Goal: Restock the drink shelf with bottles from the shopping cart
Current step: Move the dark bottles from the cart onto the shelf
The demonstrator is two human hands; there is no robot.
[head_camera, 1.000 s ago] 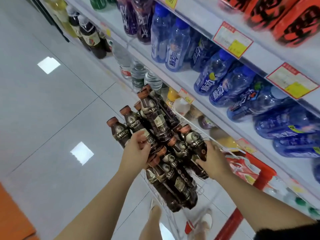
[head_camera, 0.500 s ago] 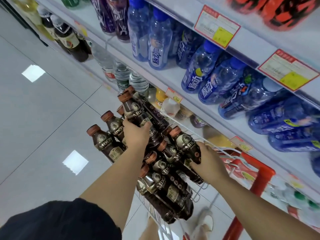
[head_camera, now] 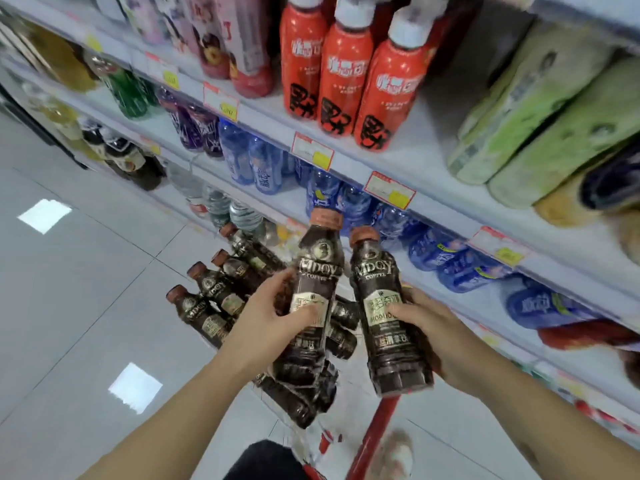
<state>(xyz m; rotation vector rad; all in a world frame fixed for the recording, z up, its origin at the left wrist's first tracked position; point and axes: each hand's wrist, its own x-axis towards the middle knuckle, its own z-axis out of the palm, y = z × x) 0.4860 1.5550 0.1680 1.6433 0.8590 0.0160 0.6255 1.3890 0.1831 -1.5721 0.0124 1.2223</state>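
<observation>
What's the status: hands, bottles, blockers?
Left hand grips left bottle, right hand grips right bottle, both upright. Spare bottles lie below in cart. Blue bottles fill the nearest shelf row.

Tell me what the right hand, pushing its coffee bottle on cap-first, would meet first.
Likely the blue bottles: the right hand aims its coffee bottle cap-first at them, though depth is unclear.
</observation>
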